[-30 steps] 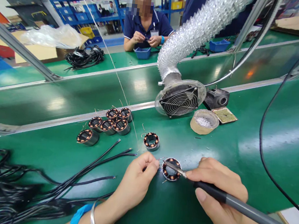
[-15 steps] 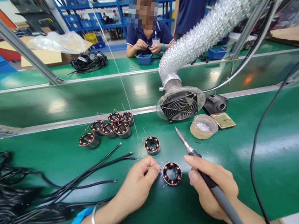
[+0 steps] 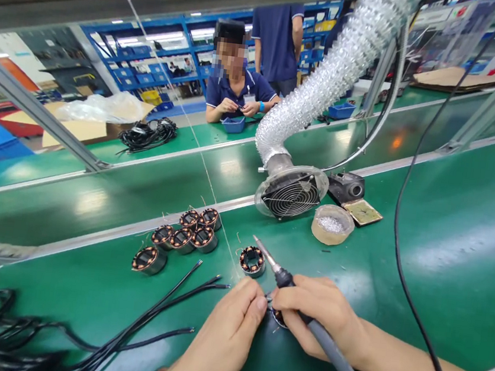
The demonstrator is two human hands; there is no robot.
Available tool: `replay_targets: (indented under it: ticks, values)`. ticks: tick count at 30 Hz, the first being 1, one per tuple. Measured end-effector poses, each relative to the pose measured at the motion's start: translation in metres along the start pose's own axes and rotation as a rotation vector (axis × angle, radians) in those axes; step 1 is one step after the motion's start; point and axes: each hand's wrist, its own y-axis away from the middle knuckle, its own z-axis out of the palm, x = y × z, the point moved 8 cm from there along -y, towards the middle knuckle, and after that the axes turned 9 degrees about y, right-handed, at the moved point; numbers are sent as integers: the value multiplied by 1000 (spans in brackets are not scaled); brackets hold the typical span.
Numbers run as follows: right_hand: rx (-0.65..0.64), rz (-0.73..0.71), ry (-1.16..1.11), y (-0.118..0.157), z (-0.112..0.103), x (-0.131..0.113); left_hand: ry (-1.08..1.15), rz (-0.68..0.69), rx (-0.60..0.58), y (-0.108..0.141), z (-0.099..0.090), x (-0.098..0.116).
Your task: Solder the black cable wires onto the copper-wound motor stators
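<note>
My right hand (image 3: 317, 315) is closed round the dark handle of a soldering iron (image 3: 284, 277), whose metal tip points up and left, above a copper-wound stator ring. Beneath its fingers a second stator ring (image 3: 277, 318) is mostly hidden. My left hand (image 3: 231, 332) is closed at that ring's left edge, fingertips pinched together; what they pinch is too small to make out. The two hands' fingertips nearly meet. Just behind them the uncovered stator ring (image 3: 252, 261) sits on the green table (image 3: 353, 281).
Several stator rings (image 3: 181, 239) stand at the back left. Black cables (image 3: 133, 321) cover the left front. A fume fan (image 3: 293, 195) on a silver duct, a round tub (image 3: 332, 225) and an iron stand (image 3: 349, 188) are behind. A person (image 3: 240, 92) sits across; a cable hangs right.
My right hand and the iron have moved left, over the near ring, now mostly covered. My left hand stays beside it, more turned over. The view has tilted up.
</note>
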Motion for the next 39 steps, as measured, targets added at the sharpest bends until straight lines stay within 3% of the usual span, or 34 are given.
replay_targets:
  ticks: [4,8,13,16,19,23,29,34,39]
  values:
    - [13,51,0,7,-2,-2,-22,-5,-11,-2,-1,-1]
    - [53,37,42,13,1,-7,289,-126,-39,-4,7,-17]
    - [77,11,71,14,3,-11,667,-384,-99,-1,25,-33]
    - [108,38,83,15,1,-10,752,-409,-50,0,26,-35]
    - [137,101,41,19,-3,-3,755,-370,29,-1,22,-36]
    - [52,166,-46,25,3,2,715,-348,93,0,19,-36]
    - [76,123,-11,21,5,3,652,-303,155,-1,17,-33]
    - [13,-38,189,22,10,-6,537,-262,189,0,13,-36]
    - [37,33,119,22,2,-3,467,-241,192,0,12,-37]
